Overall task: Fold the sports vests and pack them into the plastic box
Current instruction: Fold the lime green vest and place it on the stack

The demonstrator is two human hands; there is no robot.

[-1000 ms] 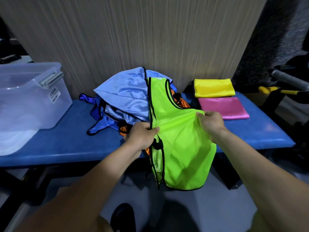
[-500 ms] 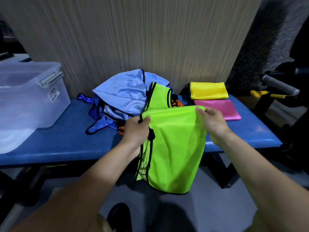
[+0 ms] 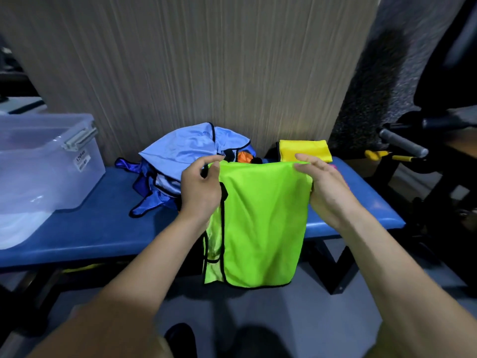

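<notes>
One pink vest [image 3: 334, 166], mostly hidden

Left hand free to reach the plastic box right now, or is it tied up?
Probably not yet. The left hand pinches the top edge of the green vest, as does the right hand. The path along the blue bench to the plastic box looks open, once it lets go.

The lime-green vest [image 3: 260, 223] is showing as thin, smooth cloth with a slight sheen and black trim. The plastic box [image 3: 46, 177] at left is looking translucent and glossy. The blue bench [image 3: 103, 228] padding is appearing smooth, faintly shiny.
</notes>
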